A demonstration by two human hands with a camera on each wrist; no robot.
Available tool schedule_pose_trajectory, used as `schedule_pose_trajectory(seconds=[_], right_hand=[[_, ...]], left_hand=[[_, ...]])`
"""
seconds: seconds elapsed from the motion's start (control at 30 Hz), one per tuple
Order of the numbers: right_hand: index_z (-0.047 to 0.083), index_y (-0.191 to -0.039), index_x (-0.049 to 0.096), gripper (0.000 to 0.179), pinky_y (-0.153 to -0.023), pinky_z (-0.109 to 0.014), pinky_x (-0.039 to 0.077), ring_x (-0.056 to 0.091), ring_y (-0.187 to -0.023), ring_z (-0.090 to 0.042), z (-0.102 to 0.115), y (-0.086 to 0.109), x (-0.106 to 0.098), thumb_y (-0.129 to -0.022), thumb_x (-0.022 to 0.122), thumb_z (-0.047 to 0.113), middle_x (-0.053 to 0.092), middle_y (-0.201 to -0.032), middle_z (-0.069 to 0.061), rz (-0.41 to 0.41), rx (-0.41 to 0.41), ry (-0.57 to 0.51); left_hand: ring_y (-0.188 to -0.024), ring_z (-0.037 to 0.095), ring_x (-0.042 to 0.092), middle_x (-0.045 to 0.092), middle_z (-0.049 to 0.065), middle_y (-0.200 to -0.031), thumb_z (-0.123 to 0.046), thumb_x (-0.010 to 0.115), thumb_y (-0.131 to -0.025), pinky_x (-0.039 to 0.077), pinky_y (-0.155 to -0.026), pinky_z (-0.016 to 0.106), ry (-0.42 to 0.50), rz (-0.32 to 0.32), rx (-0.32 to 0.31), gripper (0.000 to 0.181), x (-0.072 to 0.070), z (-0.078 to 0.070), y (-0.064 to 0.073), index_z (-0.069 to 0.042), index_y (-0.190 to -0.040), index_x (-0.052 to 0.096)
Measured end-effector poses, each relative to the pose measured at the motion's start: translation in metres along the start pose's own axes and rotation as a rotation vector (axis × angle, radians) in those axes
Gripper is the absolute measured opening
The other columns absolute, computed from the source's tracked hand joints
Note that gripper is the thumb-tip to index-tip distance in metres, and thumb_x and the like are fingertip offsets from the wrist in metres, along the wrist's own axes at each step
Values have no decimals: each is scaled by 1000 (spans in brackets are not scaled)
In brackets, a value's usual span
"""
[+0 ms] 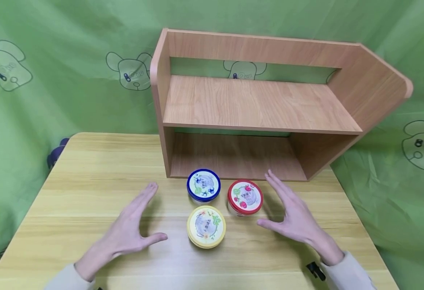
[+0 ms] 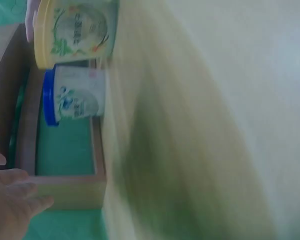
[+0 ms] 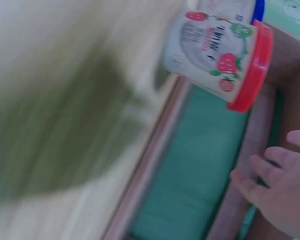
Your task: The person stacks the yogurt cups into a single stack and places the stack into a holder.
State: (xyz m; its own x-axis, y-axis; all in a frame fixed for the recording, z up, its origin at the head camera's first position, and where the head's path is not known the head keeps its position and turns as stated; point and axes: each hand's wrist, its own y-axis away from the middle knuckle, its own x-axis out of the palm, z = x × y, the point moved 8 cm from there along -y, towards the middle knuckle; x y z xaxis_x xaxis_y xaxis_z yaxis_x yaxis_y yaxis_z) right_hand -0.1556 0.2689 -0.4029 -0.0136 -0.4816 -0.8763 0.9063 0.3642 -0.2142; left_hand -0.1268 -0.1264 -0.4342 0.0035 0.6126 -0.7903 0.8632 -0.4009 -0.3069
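Observation:
Three round lidded tubs stand grouped on the wooden table. The blue-lidded tub (image 1: pixel 203 185) is at the back left, the red-lidded tub (image 1: pixel 245 197) to its right, and the yellow-lidded tub (image 1: pixel 206 227) in front. To the left of the group is my left hand (image 1: pixel 132 225), thumb and fingers spread apart, holding nothing. My right hand (image 1: pixel 293 215) hovers just right of the red-lidded tub, likewise spread and without anything in it. Strawberries decorate the side of the red-lidded tub (image 3: pixel 215 55) in the right wrist view. The left wrist view has the blue-lidded tub (image 2: pixel 77 95) beside the yellow one.
A two-tier wooden shelf (image 1: pixel 262 127) stands at the back of the table (image 1: pixel 99 169), directly behind the tubs. Its side panels rise above the upper board. Green curtain (image 1: pixel 81 92) with cartoon animal heads surrounds the table.

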Motion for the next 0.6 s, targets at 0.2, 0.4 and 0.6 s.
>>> schedule_pose_trajectory(seconds=[0.2,0.4,0.6], right_hand=[[28,-169,22,123,-106,-89,38,37,-153,-51,-13,-1,12,-72,97,42,26,-177,-9,50,52,-60],[24,-167,28,119,-109,-79,47,45,-148,-49,-23,-3,19,-72,98,35,34,-172,-17,81,80,-159],[16,-164,34,115,-111,-69,52,49,-145,-45,-30,-7,24,-71,99,33,42,-166,-17,88,67,-213]], left_hand=[[-151,44,45,38,15,-170,-49,94,-72,42,-119,70,169,35,-54,120,17,-5,-2,-16,-167,28],[-135,43,62,48,16,-163,-45,95,-72,56,-110,63,305,18,-20,113,31,-11,-5,-13,-163,37],[-142,39,57,50,17,-161,-42,96,-73,54,-115,54,433,42,9,108,43,-21,-8,-6,-159,41]])
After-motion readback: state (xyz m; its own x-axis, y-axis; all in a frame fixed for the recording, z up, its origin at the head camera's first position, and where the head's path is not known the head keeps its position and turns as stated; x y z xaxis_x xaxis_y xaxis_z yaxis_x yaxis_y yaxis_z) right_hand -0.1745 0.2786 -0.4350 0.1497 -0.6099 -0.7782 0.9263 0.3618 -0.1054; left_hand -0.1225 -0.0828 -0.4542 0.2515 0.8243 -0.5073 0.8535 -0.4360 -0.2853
